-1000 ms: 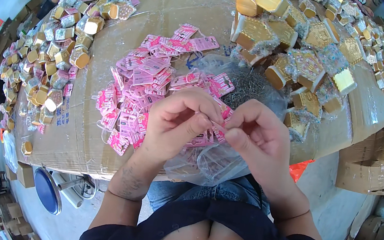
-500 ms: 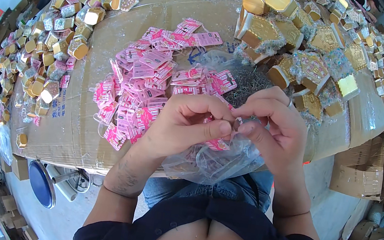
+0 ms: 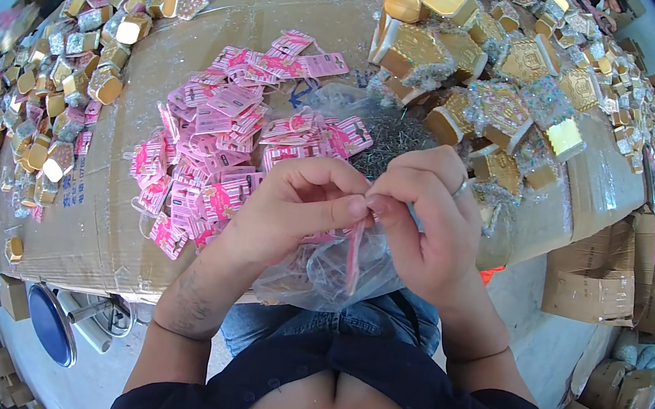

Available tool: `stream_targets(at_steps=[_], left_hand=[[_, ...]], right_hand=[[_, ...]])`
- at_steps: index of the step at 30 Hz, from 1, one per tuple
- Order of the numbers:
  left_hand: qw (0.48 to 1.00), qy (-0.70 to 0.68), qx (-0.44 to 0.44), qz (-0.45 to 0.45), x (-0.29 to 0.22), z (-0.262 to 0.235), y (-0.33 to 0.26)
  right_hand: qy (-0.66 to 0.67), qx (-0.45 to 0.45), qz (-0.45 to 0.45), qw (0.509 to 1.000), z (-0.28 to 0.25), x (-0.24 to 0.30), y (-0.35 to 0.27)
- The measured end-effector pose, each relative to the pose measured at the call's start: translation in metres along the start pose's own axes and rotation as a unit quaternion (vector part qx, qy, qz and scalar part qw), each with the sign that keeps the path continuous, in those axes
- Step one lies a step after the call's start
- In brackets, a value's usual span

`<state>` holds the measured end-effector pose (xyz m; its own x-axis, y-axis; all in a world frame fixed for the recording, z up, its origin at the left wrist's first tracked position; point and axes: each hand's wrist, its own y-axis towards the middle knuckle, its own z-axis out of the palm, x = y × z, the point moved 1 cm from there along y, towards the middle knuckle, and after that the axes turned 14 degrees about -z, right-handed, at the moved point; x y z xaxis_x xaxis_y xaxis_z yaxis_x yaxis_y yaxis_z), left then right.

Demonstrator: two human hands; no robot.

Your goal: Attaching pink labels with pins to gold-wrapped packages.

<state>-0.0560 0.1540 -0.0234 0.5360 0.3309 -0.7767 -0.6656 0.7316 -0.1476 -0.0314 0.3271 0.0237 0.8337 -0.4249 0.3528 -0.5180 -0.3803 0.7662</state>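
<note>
We see the left hand (image 3: 289, 207) and the right hand (image 3: 435, 226) meet, fingertips of both clamped on the upper end of a pink tag (image 3: 354, 263). It hangs edge-on before a clear plastic bag (image 3: 304, 281), so its face is hidden; our fingers cover the gripped end. The right hand hides part of a dark metal heap (image 3: 394, 137), its pieces too fine to tell apart. Far right, gold boxes (image 3: 416, 54) overlap; the farthest are cut off.
</note>
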Motion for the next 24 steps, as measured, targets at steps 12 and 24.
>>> stream_targets(at_steps=[12,24], left_hand=[[0.999,-0.035,0.005,-0.004,0.001,0.003,-0.002],[0.998,-0.043,-0.041,0.012,0.0,0.007,0.0]], right_hand=[[0.045,-0.001,0.002,0.999,-0.003,0.002,-0.003],[-0.46,-0.129,0.015,0.879,-0.069,-0.018,-0.01]])
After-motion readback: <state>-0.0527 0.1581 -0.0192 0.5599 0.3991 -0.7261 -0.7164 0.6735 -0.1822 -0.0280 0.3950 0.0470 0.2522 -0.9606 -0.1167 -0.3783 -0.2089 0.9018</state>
